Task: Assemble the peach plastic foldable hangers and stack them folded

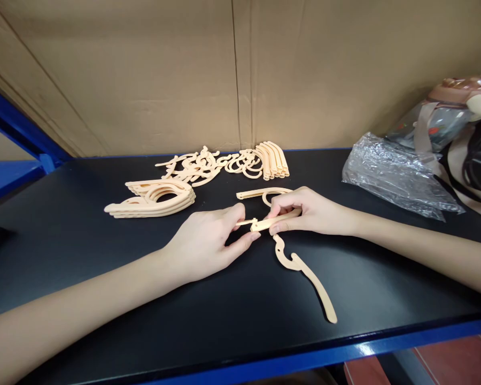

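My left hand [216, 238] pinches a small beige plastic piece [244, 222], mostly covered by the fingers; it looks like a hanger hook. Its end meets the tip of a beige hanger arm [262, 223], which my right hand [296, 211] grips between thumb and fingers. Below the right hand, a curved hanger hook [281, 254] lies on the black table, touching or overlapping another hanger arm [318, 289]. Just behind the hands rests one more hanger arm [254, 193], with a curved hook [266, 198] partly hidden by the right hand.
Folded hangers [152, 203] are stacked at the left. Loose hooks [196, 166] and a bundle of hanger arms [272, 160] lie along the back, before a cardboard wall [152, 75]. Crumpled clear plastic [388, 176] and a strapped bottle [449, 117] occupy the right.
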A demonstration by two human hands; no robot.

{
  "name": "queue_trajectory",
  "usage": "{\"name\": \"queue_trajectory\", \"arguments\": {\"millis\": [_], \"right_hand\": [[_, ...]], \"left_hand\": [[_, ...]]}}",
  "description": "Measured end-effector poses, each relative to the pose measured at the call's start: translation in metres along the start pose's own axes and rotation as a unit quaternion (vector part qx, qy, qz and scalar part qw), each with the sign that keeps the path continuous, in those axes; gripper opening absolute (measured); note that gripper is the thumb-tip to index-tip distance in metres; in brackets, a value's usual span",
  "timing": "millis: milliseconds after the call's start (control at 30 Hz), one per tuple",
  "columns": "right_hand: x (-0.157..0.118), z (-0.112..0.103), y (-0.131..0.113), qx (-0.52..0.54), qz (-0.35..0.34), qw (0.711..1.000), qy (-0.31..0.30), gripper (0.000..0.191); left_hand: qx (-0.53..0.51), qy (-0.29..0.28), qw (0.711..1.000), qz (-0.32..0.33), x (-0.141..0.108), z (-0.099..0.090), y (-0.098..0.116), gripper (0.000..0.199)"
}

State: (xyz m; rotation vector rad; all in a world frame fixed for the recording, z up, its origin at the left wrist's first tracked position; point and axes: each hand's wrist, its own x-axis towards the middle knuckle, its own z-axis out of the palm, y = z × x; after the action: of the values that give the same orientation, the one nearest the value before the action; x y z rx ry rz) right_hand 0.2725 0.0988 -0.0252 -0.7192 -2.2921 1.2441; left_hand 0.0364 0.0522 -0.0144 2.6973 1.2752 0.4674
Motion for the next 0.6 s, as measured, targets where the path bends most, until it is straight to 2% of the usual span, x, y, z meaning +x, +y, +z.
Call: {"name": "queue_trajectory", "arguments": {"millis": [300,600], "right_hand": [[0.0001,0.0005,-0.0011,0.005,0.018,1.0,0.004,0.021],[0.0017,0.0003,-0.0016,-0.007,0.023,1.0,0.005,0.016]], "left_hand": [[0.001,0.017,0.999,0.032,-0.0016,0.001,-0.0036,0.031],[0.077,0.068,0.992,0.078,-0.0044,0.0013,-0.0022,0.032]]}}
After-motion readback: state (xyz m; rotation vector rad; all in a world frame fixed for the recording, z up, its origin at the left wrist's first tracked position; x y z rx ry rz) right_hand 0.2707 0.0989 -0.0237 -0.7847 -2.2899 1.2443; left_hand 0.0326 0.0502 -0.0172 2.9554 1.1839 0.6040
